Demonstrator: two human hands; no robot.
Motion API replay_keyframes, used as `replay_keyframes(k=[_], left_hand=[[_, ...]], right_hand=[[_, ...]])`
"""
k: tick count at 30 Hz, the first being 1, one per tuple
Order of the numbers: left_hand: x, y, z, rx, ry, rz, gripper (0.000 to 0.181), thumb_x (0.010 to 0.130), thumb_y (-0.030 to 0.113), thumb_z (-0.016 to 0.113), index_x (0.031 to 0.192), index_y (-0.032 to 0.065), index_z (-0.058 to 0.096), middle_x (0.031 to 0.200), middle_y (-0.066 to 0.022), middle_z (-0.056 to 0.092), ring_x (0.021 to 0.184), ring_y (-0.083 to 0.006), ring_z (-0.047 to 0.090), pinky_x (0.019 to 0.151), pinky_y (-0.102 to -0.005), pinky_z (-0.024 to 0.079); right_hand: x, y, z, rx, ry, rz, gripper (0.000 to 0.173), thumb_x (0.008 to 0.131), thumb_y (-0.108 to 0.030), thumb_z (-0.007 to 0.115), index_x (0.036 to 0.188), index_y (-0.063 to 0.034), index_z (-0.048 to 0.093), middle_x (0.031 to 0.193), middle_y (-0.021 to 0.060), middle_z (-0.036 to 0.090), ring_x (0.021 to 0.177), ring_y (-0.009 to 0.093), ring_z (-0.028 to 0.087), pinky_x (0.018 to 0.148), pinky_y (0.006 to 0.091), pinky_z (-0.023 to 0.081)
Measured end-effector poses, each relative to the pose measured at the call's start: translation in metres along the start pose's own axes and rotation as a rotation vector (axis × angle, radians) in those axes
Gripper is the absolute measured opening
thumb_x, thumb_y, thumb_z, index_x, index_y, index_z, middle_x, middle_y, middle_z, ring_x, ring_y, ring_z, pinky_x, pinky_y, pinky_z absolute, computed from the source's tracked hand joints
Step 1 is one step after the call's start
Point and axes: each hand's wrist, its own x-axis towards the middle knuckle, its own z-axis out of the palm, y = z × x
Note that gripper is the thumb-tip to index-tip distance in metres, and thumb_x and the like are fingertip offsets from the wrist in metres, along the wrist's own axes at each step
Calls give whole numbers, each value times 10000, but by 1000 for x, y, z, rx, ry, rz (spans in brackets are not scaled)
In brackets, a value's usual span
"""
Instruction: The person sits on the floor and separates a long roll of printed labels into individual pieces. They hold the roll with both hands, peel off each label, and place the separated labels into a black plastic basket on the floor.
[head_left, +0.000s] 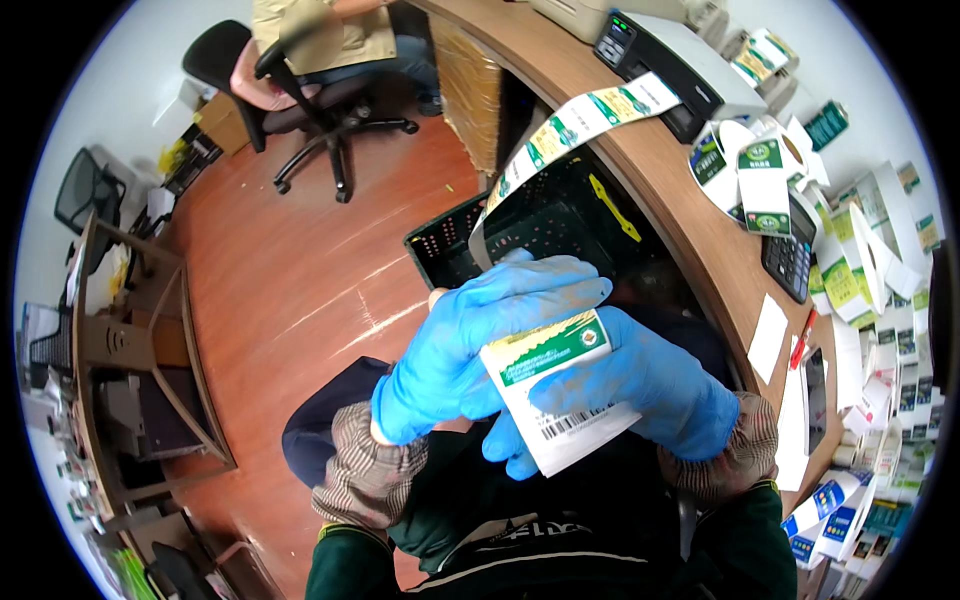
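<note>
Both hands wear blue gloves and meet before my dark top. My right hand (645, 382) holds a folded stack of printed paper labels (555, 367), with the thumb on top and fingers beneath. Green, yellow and white printing and a barcode show on the upper face. My left hand (480, 337) closes over the stack's far left edge, its fingers lying across the top; its grip underneath is hidden. A long label strip (555, 139) hangs in a curve from the label printer (675, 75) on the desk and passes behind my left hand.
A dark plastic crate (442, 240) stands below the strip, beside the curved desk edge (675, 232). Label rolls (757, 165), a calculator (789, 247), a red pen (804, 337) and a phone (814, 405) lie on the desk. Another person (352, 45) sits in an office chair (330, 112).
</note>
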Motion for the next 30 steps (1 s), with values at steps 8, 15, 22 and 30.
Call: replay_keyframes(k=[8,15,22,30], left_hand=[[-4,22,-5,-429,127,-374,379,837,80,604,1208,12,570,1046,-87,556,986,-175,571,843,-273,463],[-24,9,5,-364,478,-540,425,928,193,526,1299,11,428,1191,-136,558,1041,-230,578,875,-324,495],[-27,22,33,-684,482,-590,477,950,267,497,1346,29,377,1225,-133,535,1069,-215,562,885,-329,490],[-40,28,30,-534,233,-608,399,909,267,592,1210,15,518,1003,-97,639,853,-162,628,693,-251,513]], right_hand=[[10,-2,19,69,88,33,475,760,-147,713,1152,45,525,963,209,662,837,312,673,709,402,568],[-2,-5,20,-435,169,-624,168,887,-134,605,975,5,639,916,28,610,837,90,555,675,256,467],[24,8,20,-1232,629,-1264,172,721,-134,766,740,-55,614,753,49,498,690,164,467,561,289,387],[21,-3,20,-1445,824,-1284,324,659,-158,810,773,-53,526,775,73,469,725,216,451,592,341,360]])
